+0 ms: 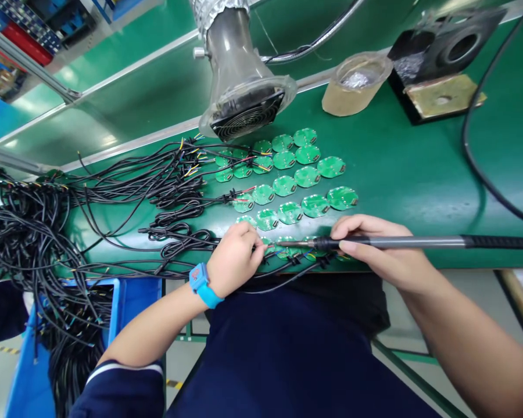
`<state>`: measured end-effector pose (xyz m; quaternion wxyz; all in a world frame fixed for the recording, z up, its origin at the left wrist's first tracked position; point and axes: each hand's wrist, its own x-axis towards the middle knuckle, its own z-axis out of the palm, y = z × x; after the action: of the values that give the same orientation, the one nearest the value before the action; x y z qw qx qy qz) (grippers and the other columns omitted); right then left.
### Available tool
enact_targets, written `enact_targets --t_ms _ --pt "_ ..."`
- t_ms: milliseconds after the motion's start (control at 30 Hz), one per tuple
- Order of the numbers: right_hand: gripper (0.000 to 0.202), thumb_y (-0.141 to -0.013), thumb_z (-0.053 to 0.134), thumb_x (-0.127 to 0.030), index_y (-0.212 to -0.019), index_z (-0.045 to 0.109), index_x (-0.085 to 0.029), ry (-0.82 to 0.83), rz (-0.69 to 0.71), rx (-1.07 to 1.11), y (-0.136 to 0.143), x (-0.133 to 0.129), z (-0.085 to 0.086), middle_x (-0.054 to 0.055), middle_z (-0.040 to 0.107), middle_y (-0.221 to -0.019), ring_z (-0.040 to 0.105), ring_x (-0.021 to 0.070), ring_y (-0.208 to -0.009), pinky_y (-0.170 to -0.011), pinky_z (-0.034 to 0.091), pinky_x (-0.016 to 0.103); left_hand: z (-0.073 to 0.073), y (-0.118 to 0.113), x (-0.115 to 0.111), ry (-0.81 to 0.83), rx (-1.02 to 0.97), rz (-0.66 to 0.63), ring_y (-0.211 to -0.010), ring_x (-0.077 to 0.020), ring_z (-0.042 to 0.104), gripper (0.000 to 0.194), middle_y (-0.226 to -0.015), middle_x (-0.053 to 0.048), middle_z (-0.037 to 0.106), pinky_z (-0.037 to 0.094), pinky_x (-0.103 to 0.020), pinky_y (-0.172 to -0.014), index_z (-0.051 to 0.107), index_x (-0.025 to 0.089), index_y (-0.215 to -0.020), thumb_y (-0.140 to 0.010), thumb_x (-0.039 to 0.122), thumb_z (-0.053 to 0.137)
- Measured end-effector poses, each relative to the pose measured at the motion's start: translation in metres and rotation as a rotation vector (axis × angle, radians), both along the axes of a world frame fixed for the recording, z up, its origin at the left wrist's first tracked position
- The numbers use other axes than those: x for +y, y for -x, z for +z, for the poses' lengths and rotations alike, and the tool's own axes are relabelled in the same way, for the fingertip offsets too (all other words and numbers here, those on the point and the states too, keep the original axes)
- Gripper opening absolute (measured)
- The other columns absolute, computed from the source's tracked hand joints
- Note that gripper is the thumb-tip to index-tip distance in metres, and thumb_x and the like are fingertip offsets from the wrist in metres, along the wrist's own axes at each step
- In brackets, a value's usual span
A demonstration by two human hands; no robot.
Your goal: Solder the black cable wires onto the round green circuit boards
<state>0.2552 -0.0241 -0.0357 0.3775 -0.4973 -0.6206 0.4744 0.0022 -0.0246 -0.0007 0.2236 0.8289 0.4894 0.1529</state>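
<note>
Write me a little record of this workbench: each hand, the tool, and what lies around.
Left hand: fingers pinched at a thin red wire
Right hand: holding a slim grey-and-black pen-shaped tool
Parts: rounded green circuit boards, in rows on a green worktop
Tool tip: at the row nearest the person; contact unclear
Cables: long black cables heaped at left, some inside a blue plastic bin
Overhead: grey funnel-shaped hood with black grille
</note>
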Motion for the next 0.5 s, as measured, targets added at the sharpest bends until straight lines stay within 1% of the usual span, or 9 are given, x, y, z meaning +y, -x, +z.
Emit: enact_targets --t_ms 100,200,333,500 --pt "0.029 -0.074 0.062 -0.048 -0.072 0.06 -0.02 -0.036 0.026 -0.047 0.004 0.002 0.009 0.002 0.06 -0.068 0.055 0.0142 -0.061 -0.056 0.046 0.026 0.001 0.0 0.002 0.001 0.026 -0.006 -0.079 -0.0185 0.054 0.013 -0.08 -0.007 0.056 0.049 -0.035 -0.077 0.056 0.014 -0.071 -0.084 0.014 0.056" --pt "0.029 -0.074 0.061 -0.048 -0.072 0.061 -0.02 -0.056 0.036 -0.08 0.007 0.003 0.014 0.002 0.061 -0.067 0.056 0.0144 -0.06 -0.054 0.047 0.025 0.002 0.0 0.0 -0.006 0.035 0.004 -0.079 -0.019 0.054 0.013 -0.081 -0.007 0.056 0.049 -0.036 -0.076 0.054 0.015 -0.072 -0.085 0.014 0.054" --pt "0.028 -0.074 0.061 -0.048 -0.072 0.061 -0.02 -0.079 0.04 -0.121 0.008 0.002 0.014 0.002 0.063 -0.068 0.058 0.0151 -0.061 -0.055 0.048 0.026 0.001 0.0 -0.004 -0.02 0.033 0.008 -0.081 -0.0194 0.054 0.013 -0.083 -0.008 0.056 0.049 -0.037 -0.077 0.052 0.015 -0.074 -0.087 0.014 0.051" --pt "0.018 -0.077 0.061 -0.039 -0.076 0.062 -0.021 -0.167 0.043 -0.128 0.005 0.001 0.01 0.001 0.064 -0.07 0.06 0.0141 -0.063 -0.055 0.048 0.023 -0.001 0.0 -0.004 -0.045 0.054 -0.011 -0.082 -0.0201 0.054 0.013 -0.084 -0.009 0.056 0.05 -0.037 -0.077 0.053 0.014 -0.075 -0.088 0.015 0.05"
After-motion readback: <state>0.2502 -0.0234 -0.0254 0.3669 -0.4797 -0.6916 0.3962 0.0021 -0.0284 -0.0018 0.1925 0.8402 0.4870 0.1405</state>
